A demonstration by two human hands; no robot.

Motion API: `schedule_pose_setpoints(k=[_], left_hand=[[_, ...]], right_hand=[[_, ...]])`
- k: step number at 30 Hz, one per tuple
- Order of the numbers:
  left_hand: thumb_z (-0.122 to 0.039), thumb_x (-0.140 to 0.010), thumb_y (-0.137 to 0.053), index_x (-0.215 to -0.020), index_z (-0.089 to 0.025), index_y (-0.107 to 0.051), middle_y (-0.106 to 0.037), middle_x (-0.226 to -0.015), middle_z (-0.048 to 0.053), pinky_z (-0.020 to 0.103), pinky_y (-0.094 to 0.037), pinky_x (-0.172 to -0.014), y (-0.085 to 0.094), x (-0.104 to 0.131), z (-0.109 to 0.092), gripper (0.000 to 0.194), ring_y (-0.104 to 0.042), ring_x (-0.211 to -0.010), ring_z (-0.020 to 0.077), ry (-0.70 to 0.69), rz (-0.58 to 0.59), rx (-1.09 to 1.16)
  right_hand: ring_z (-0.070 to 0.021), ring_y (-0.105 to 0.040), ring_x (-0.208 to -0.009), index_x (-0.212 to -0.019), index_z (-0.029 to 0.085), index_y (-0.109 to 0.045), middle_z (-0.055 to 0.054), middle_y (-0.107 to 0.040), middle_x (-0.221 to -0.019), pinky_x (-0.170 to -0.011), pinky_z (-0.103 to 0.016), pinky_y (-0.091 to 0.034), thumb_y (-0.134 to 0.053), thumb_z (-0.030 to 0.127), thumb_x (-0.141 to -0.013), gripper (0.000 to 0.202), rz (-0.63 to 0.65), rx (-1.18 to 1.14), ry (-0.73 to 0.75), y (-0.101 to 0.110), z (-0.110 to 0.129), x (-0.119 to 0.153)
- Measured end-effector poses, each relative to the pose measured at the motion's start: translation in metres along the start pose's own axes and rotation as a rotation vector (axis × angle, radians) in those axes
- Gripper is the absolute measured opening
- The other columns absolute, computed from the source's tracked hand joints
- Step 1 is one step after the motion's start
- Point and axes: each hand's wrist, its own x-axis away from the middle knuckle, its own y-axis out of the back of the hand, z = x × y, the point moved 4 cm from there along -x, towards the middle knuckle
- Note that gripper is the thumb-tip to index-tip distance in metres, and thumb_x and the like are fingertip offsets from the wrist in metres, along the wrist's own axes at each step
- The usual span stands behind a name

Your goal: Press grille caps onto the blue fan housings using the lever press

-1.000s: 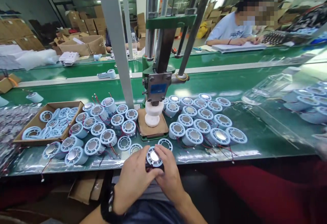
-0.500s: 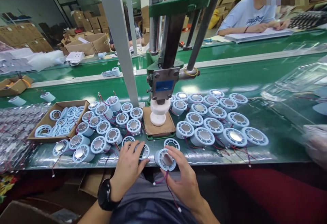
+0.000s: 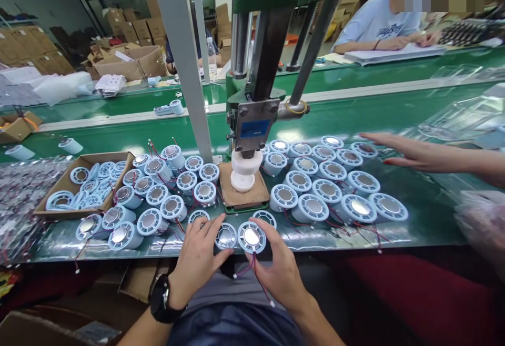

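My right hand (image 3: 282,270) grips a light-blue cylindrical housing (image 3: 251,237) with a slotted rim and a shiny metal disc on top. Thin red and dark wires with small white connectors hang from it. My left hand (image 3: 201,262), a black watch on its wrist, curls its thumb and index finger around a second blue housing (image 3: 226,236). Another housing (image 3: 199,215) is partly covered by the left fingers. Behind the held one stands a further housing (image 3: 265,219), half hidden. Ahead is a press with a white round head (image 3: 246,164) above a white round seat (image 3: 242,182).
Rows of blue housings (image 3: 313,206) with trailing wires flank the press on the green bench. On the left, a cardboard box (image 3: 43,210) contains blue rings. A co-worker's hand (image 3: 410,152) reaches in from the right. Another person (image 3: 382,30) sits across the bench.
The housing in my right hand has tilted and risen slightly, its disc now catching the light. The left-hand housing has shifted slightly right. A co-worker's hand has come in over the right-hand housings.
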Motion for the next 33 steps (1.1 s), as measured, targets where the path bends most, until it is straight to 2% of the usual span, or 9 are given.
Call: schedule_pose_setpoints(k=[6,9,12,15,19,22,28,33], left_hand=[[-0.028,-0.085,-0.069,-0.145,-0.022,-0.046,-0.065,-0.129,0.012,0.050,-0.047,-0.095,-0.003,0.003,-0.007,0.064,-0.053,-0.113,0.0337,-0.005,0.053,-0.047],[-0.026,-0.085,-0.068,-0.144,-0.022,-0.046,-0.066,-0.127,0.012,0.050,-0.048,-0.093,-0.004,0.006,-0.008,0.063,-0.055,-0.113,0.0339,-0.018,0.045,-0.037],[-0.029,-0.088,-0.066,-0.145,-0.023,-0.042,-0.068,-0.120,0.013,0.048,-0.050,-0.092,0.006,0.007,-0.007,0.063,-0.059,-0.109,0.0325,-0.042,-0.067,0.028],[-0.032,-0.090,-0.064,-0.150,-0.025,-0.031,-0.066,-0.124,0.012,0.046,-0.050,-0.098,0.022,0.003,-0.011,0.068,-0.059,-0.114,0.0302,-0.066,-0.197,0.108],[-0.029,-0.090,-0.063,-0.153,-0.024,-0.025,-0.065,-0.130,0.011,0.044,-0.050,-0.100,0.029,-0.006,-0.027,0.073,-0.061,-0.116,0.0284,-0.115,-0.127,0.116],[-0.024,-0.088,-0.064,-0.153,-0.023,-0.025,-0.063,-0.133,0.011,0.044,-0.051,-0.099,0.025,-0.011,-0.032,0.076,-0.061,-0.116,0.0280,-0.061,-0.090,0.111],[-0.015,-0.081,-0.068,-0.152,-0.023,-0.028,-0.064,-0.131,0.010,0.044,-0.051,-0.099,0.021,-0.014,-0.037,0.081,-0.060,-0.116,0.0286,-0.014,-0.090,0.134],[-0.011,-0.078,-0.068,-0.147,-0.025,-0.037,-0.064,-0.127,0.009,0.042,-0.052,-0.097,0.018,-0.013,-0.036,0.077,-0.060,-0.113,0.0272,0.089,-0.108,0.247]], right_hand=[[-0.0221,-0.060,-0.126,-0.146,0.020,-0.038,-0.011,-0.060,-0.133,-0.107,-0.037,-0.053,-0.057,0.016,-0.089,0.060,-0.007,0.019,-0.025,0.002,-0.005,0.002],[-0.0224,-0.060,-0.126,-0.146,0.020,-0.038,-0.011,-0.060,-0.133,-0.108,-0.038,-0.053,-0.058,0.016,-0.089,0.060,-0.021,0.018,-0.029,0.006,-0.005,0.005],[-0.0214,-0.060,-0.127,-0.146,0.020,-0.037,-0.011,-0.060,-0.133,-0.109,-0.036,-0.052,-0.058,0.015,-0.089,0.061,-0.031,0.001,-0.024,0.005,-0.004,0.005],[-0.0211,-0.059,-0.128,-0.148,0.021,-0.035,-0.010,-0.061,-0.133,-0.109,-0.037,-0.052,-0.057,0.013,-0.087,0.066,-0.012,-0.022,0.008,-0.006,0.000,0.002],[-0.0245,-0.055,-0.133,-0.154,0.020,-0.027,-0.011,-0.058,-0.137,-0.110,-0.043,-0.051,-0.051,0.007,-0.079,0.081,0.005,-0.050,0.046,-0.024,0.003,-0.003],[-0.0260,-0.052,-0.136,-0.158,0.020,-0.019,-0.012,-0.055,-0.141,-0.109,-0.045,-0.052,-0.049,0.004,-0.075,0.089,0.021,-0.061,0.029,-0.032,0.002,-0.004],[-0.0261,-0.054,-0.133,-0.161,0.021,-0.011,-0.011,-0.056,-0.140,-0.105,-0.045,-0.055,-0.049,0.005,-0.080,0.091,-0.015,-0.028,0.050,-0.031,0.002,-0.005],[-0.0256,-0.055,-0.132,-0.161,0.019,-0.009,-0.011,-0.057,-0.139,-0.104,-0.044,-0.055,-0.048,0.008,-0.084,0.087,-0.003,0.018,0.055,-0.029,0.004,-0.008]])
